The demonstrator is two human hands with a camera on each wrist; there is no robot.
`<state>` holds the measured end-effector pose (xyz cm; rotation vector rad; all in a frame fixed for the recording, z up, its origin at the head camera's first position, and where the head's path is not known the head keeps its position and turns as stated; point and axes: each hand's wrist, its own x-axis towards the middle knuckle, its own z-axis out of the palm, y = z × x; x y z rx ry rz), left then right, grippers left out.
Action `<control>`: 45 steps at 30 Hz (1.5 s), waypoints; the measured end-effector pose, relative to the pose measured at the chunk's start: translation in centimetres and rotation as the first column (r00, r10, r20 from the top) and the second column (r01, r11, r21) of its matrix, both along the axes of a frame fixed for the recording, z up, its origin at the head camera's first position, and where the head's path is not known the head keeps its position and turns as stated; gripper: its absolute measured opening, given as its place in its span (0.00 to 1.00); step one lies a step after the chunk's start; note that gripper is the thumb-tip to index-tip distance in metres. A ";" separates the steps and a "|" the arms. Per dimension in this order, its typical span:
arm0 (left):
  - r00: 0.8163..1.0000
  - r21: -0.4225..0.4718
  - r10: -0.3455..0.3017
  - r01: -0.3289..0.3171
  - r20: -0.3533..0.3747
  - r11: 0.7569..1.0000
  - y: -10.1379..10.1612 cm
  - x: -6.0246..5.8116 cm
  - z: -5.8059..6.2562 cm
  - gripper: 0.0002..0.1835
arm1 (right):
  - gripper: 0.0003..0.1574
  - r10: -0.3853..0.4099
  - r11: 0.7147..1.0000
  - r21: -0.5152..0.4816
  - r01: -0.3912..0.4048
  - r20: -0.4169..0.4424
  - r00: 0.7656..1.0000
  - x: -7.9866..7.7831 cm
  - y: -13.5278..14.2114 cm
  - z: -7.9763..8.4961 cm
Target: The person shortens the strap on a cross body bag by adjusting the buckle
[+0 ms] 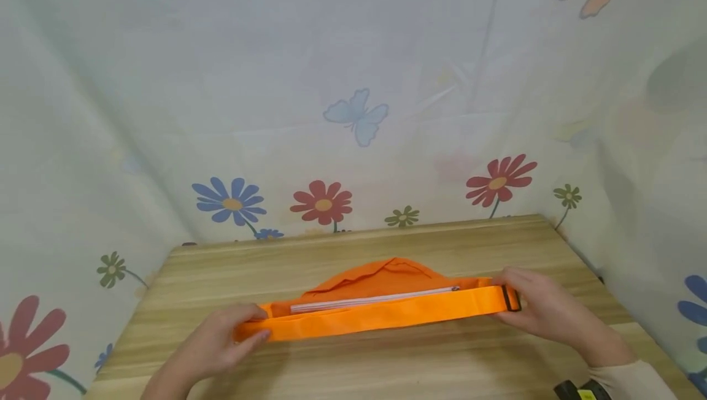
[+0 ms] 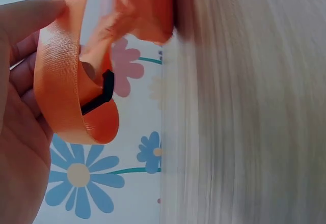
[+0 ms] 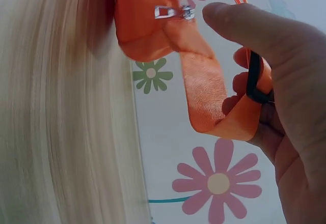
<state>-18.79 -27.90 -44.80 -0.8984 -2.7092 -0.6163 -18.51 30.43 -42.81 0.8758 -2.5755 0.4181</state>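
An orange waist bag [image 1: 381, 278] is stretched out between my two hands, its white zipper [image 1: 375, 300] facing up and its flat strap [image 1: 381, 317] running across the near side. My left hand [image 1: 215, 338] pinches the folded strap at the left end, thumb on the outside. In the left wrist view a black slider [image 2: 106, 89] sits inside that strap loop. At the other end my right hand [image 1: 547, 308] grips the strap beside a black adjuster buckle [image 1: 510, 299]. The right wrist view shows the metal zipper pull [image 3: 173, 12] near my right thumb.
A wood-grain table [image 1: 237, 271] lies beneath the bag. Behind it and on both sides hangs a pale sheet [image 1: 265, 111] printed with flowers and butterflies. A dark device with a yellow label [image 1: 585, 392] is by the right wrist.
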 end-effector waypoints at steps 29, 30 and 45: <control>0.984 0.041 -0.174 0.176 -0.038 0.984 -0.2 -2.2 -2.1 0.09 | 0.11 0.011 0.996 -0.093 0.001 0.124 0.992 -1.3 0.0 -1.7; 0.984 0.035 -0.179 0.179 -0.017 0.983 -0.2 -2.2 -2.1 0.09 | 0.11 0.005 0.996 -0.087 0.007 0.133 0.991 -1.3 0.0 -1.7; 0.980 -0.006 -0.170 0.171 0.104 0.985 -0.4 -1.8 -1.6 0.06 | 0.08 0.062 0.995 -0.090 -0.046 0.180 0.982 -1.4 -0.1 -2.2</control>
